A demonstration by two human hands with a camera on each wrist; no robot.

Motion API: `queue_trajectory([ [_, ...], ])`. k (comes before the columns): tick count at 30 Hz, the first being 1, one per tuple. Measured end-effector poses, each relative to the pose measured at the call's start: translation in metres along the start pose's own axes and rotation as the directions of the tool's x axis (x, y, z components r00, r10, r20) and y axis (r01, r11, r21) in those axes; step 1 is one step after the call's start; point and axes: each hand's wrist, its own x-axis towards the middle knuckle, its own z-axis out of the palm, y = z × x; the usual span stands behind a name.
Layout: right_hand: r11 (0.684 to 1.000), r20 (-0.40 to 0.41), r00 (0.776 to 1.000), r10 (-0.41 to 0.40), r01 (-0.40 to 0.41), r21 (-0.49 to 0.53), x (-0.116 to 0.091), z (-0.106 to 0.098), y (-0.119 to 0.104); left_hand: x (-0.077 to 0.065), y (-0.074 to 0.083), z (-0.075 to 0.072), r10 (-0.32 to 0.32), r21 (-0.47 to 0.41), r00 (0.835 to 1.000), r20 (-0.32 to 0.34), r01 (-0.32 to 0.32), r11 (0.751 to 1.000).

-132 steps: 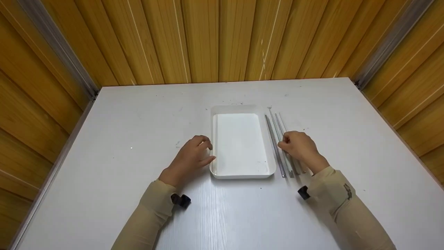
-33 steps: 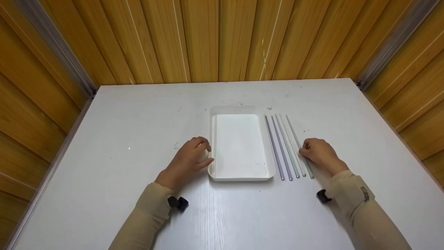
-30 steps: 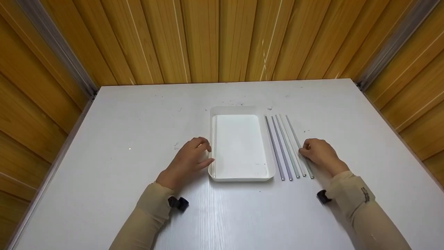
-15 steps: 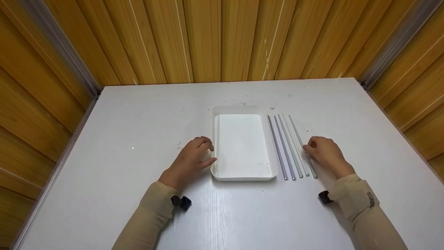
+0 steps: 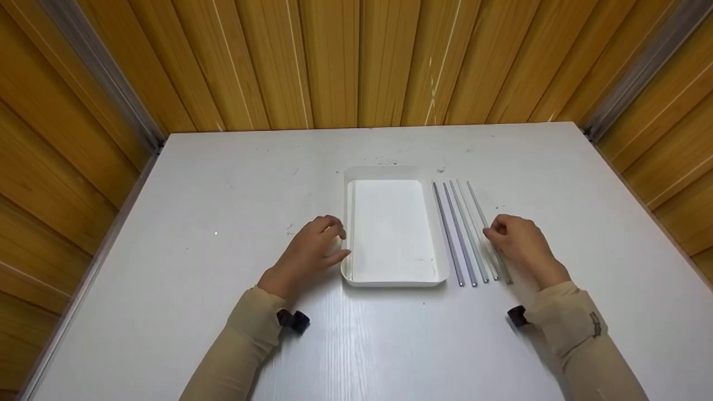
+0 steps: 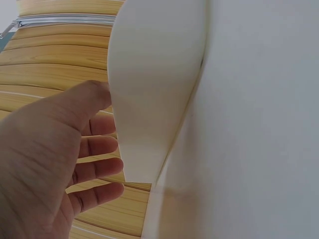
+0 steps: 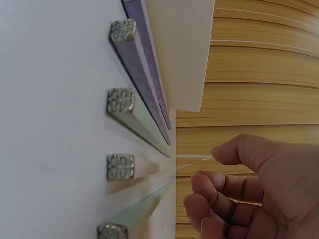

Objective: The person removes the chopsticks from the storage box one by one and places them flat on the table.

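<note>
A white rectangular tray [image 5: 395,283] sits mid-table. My left hand [image 5: 311,248] is at its left rim, fingers loosely bent; in the left wrist view the thumb reaches the edge of the tray [image 6: 154,89]. Right of the tray several slim chopsticks lie side by side, lilac [image 5: 447,231] nearest the tray, then pale green and cream. Their near ends are squared and glittery, like the lilac chopstick [image 7: 130,55] in the right wrist view. Beside the outermost pale green chopstick [image 5: 475,200] is my right hand [image 5: 521,239]. Its thumb and fingers are apart, with nothing between them.
The white table [image 5: 250,184] carries small dark specks and scuffs behind the tray. Wood-patterned panels [image 5: 334,61] stand along the back and both sides. A thin pale line [image 5: 352,234] runs inside the tray's left side; I cannot tell whether it is a separate strip.
Over four seconds ago the chopsticks lay bunched under my right hand; now they are spread apart. That hand has shifted right and come slightly off the outermost chopstick. The left hand stays put.
</note>
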Motion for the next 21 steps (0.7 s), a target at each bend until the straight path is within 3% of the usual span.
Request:
queue_trajectory([
  [21,0.997,0.005,0.998,-0.067,0.067,0.032,-0.009,-0.001,-0.028,-0.006,0.000,-0.002,0.005,-0.018,1.000,-0.011,-0.005,1.000],
])
